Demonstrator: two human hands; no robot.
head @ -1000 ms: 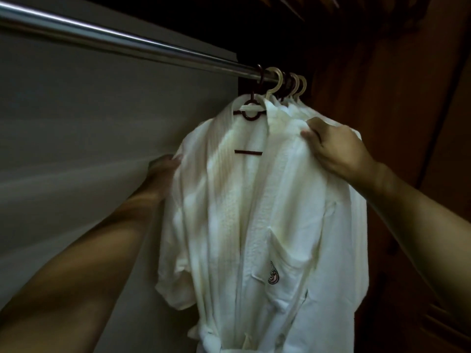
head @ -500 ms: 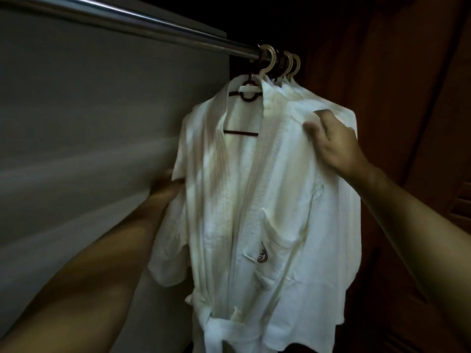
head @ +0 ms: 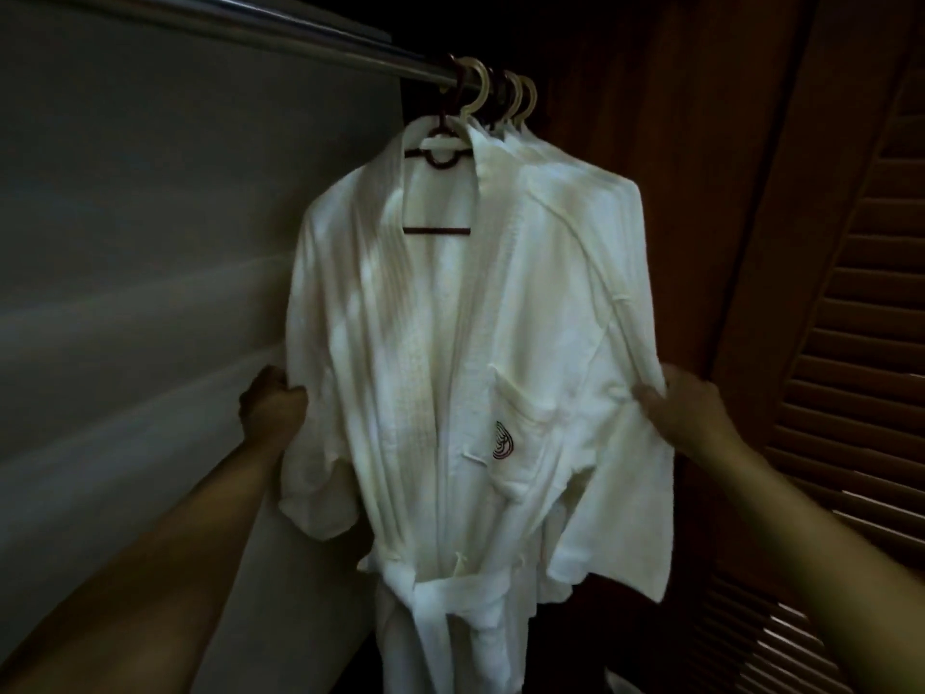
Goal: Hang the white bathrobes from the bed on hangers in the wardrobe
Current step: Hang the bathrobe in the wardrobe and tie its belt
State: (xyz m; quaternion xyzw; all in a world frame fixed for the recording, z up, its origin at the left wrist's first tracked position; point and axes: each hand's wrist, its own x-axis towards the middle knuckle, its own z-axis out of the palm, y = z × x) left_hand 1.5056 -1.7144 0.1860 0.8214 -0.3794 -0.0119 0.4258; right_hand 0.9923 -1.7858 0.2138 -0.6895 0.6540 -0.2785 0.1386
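Evidently soft, limp and fairly light (judged from its drape), the white bathrobe (head: 450, 368) is hung on a hanger (head: 440, 147) from the wardrobe rail (head: 250, 27). Its sleeve edges, judged the best holds, are gripped in the curled fingers of the left hand (head: 273, 410) and the right hand (head: 685, 413).

White bathrobe (head: 450, 343) with maroon swirl emblem (head: 504, 439), cream hanger hooks (head: 484, 87), silver rail (head: 250, 22).
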